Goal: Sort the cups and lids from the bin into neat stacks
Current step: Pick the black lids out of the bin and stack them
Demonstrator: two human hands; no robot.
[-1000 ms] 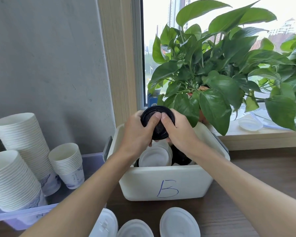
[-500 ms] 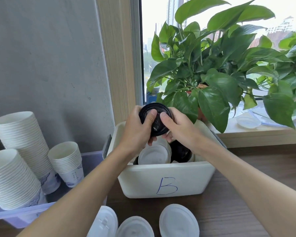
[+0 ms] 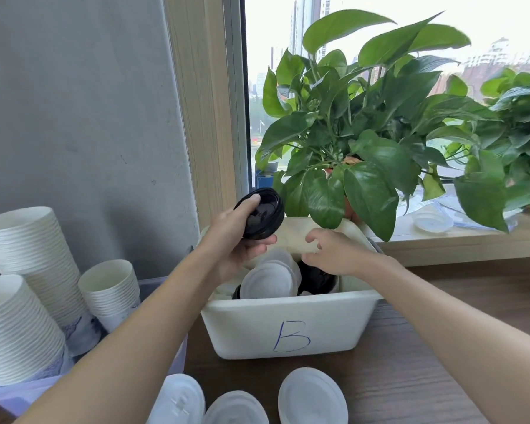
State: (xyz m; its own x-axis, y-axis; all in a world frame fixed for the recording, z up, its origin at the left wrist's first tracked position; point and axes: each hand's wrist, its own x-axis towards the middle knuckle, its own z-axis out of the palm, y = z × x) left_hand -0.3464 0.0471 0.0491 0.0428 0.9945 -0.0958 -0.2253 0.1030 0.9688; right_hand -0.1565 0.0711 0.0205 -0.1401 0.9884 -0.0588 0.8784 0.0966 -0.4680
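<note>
L hand [image 3: 237, 241] is up over the far-left corner of the white bin [image 3: 288, 325] (marked "B"), gripping the black lid [image 3: 263, 214]. Thumb lies across the lid's face, fingers curl under its lower rim. Lid is tilted, face toward the camera, and clear of the bin rim, touching only that hand. It may be several nested; can't tell the count.

R hand [image 3: 334, 255] is low over the bin's right half, fingers loosely curled, holding nothing. It sits apart from the held lid, w/ a gap btwn the two hands. Directly under it are more black lids [image 3: 317, 283] inside the bin; contact unclear. White lids [image 3: 270, 280] lie mid-bin, below the L hand.

Three lid piles [image 3: 312, 396] sit on the table [image 3: 410, 377] in front of the bin. Left of the bin is a purple tray [image 3: 0, 399] w/ three cup stacks [image 3: 28, 249]. A potted plant [image 3: 364, 142] stands behind the bin on the sill.
</note>
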